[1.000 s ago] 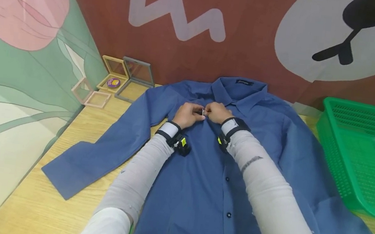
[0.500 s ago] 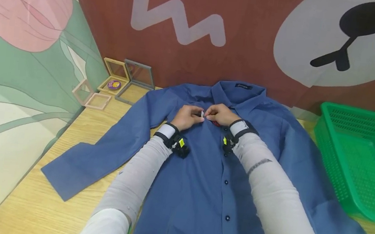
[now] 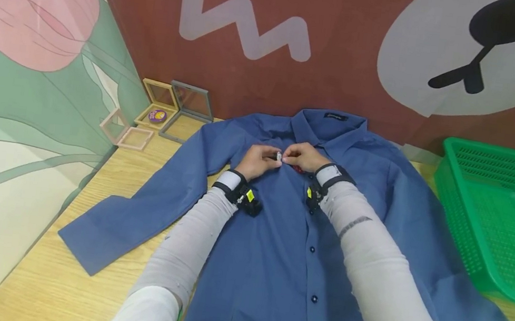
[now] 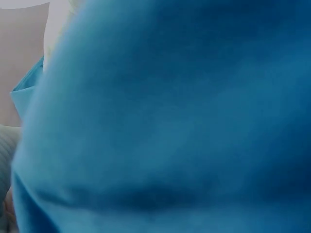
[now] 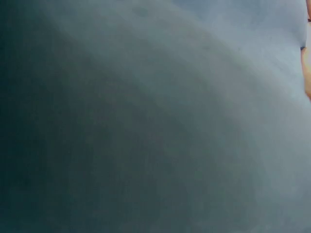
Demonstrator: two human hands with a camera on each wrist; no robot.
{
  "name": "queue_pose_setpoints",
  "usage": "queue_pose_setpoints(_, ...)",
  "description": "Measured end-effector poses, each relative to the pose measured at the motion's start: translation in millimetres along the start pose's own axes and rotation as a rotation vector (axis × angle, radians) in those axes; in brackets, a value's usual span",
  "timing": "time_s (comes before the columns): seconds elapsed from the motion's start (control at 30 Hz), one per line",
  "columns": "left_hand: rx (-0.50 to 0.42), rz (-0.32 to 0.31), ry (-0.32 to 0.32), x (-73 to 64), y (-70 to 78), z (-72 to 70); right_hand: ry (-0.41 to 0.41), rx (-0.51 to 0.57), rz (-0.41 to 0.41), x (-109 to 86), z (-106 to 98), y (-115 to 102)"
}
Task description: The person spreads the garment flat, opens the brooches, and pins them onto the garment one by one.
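A blue button-up shirt [image 3: 270, 257] lies spread on the table, collar at the far side. Over its upper chest my left hand [image 3: 254, 161] pinches a small whitish thing [image 3: 279, 156] between thumb and forefinger; its kind is too small to make out. My right hand [image 3: 307, 158] has its fingers curled, with thumb and forefinger pinching at the right side of that thing. Partly covered by the right hand is a small red thing [image 3: 298, 169]. Shirt cloth rises in folds below the fingertips. Blue cloth [image 4: 170, 121] fills most of the left wrist view; the right wrist view is blurred.
Back left stand a yellow-framed case [image 3: 140, 116] with a round purple-and-yellow badge [image 3: 157, 115] in it, a grey-framed case [image 3: 207, 106] and a pink-framed case [image 3: 119, 143], all hinged wide. A green plastic basket [image 3: 462, 221] stands at right. A painted wall [image 3: 346, 49] bounds the back.
My right hand has shifted slightly right over the shirt, and the red thing beneath it has come into sight. The left hand holds nearly the same place. The head view dips and rises slightly.
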State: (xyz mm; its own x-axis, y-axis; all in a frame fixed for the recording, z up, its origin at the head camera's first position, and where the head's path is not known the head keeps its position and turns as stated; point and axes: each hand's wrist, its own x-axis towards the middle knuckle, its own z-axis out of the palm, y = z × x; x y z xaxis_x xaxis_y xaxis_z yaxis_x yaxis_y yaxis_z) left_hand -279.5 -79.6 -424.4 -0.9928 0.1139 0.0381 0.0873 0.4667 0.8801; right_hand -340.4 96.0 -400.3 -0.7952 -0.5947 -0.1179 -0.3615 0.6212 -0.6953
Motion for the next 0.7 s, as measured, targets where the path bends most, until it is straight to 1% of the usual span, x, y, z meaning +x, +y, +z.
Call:
queue_pose_setpoints(0.13,0.006,-0.024,-0.003,-0.4,-1.2,0.8,0.001,0.012,-0.003,1.8,2.6,2.7)
queue_pose_setpoints(0.4,0.015,-0.027,-0.008,1.0,-2.4,3.1,0.019,0.001,0.014,2.3,5.2,2.7)
queue_pose_setpoints(0.6,0.029,-0.007,0.008,-0.3,0.8,1.6,0.029,-0.002,0.046,3.2,6.2,-1.0)
queue_pose_setpoints(0.7,0.043,0.002,0.013,-1.0,0.9,0.7,0.037,-0.002,0.050,2.5,8.3,-3.5)
